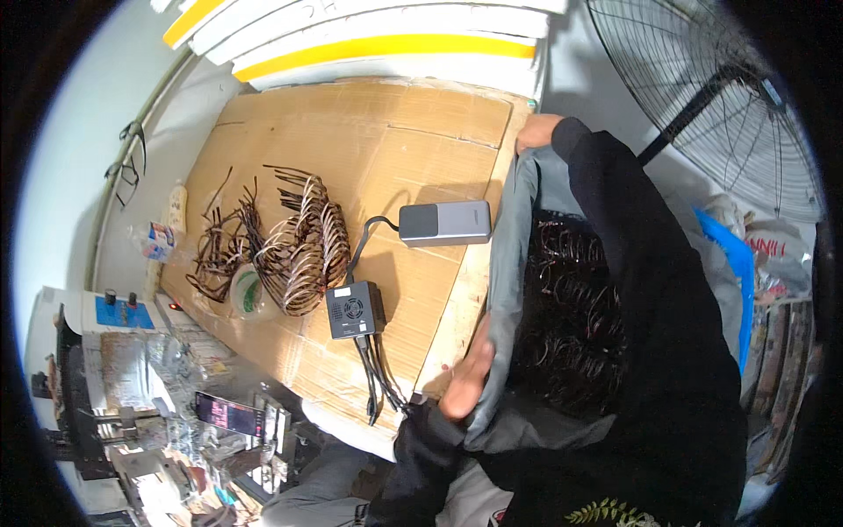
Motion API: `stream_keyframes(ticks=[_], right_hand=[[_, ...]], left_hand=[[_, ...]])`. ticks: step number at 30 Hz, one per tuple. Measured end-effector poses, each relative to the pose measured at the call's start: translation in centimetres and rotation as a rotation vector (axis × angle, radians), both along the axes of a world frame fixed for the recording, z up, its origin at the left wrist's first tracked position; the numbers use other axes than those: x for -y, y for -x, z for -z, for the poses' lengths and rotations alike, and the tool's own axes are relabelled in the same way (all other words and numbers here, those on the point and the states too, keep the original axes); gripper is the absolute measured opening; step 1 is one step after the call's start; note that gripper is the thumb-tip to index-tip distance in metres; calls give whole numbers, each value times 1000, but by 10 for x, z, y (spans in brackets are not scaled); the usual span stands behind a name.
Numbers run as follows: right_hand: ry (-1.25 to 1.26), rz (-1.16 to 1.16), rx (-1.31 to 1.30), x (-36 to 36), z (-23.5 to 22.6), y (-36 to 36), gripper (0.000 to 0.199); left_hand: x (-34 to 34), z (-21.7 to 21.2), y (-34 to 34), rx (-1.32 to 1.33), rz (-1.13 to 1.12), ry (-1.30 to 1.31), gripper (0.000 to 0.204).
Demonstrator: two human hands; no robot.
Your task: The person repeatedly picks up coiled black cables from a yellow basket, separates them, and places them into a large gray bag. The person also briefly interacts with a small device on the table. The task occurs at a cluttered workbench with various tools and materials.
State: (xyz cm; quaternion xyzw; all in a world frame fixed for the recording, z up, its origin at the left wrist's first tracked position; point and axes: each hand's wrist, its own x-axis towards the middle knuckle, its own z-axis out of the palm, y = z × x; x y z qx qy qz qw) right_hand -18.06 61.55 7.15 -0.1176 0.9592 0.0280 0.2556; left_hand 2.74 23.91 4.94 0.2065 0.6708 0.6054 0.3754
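The left hand is seen closed on the near rim of a grey sack, fingers curled over the fabric beside the table edge. The right hand is closed on the far rim of the same sack, its black sleeve stretched across the opening; the fingers themselves are largely hidden by the fabric. The two hands are held well apart, and the mouth of the sack is kept spread between them.

The sack is hung just beside the right edge of the cardboard-covered table, its opening turned upward and its long axis run away from the person, along the table edge. It is filled with dark coiled wire pieces, tangled and glossy.

On the table are laid a row of similar brown wire coils, a grey box-shaped device and a small black box with a fan grille, cables trailing from it. A large wire-guard fan stands beyond.
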Motion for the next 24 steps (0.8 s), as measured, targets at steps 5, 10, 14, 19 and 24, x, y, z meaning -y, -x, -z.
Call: stream_keyframes(ticks=[5, 10, 14, 19, 24], right_hand=[[282, 171, 239, -16, -8, -5, 36], [240, 330, 196, -21, -12, -38, 36], [230, 344, 177, -27, 2, -30, 35], [220, 341, 185, -24, 16, -9, 35], [209, 344, 162, -25, 21, 1, 35]], left_hand=[[51, 9, -50, 516, -109, 27, 52], [75, 59, -84, 213, -148, 141, 40], [55, 96, -90, 240, -529, -103, 41], [49, 118, -70, 267, -582, -36, 40], [48, 120, -67, 257, -572, 24, 40]])
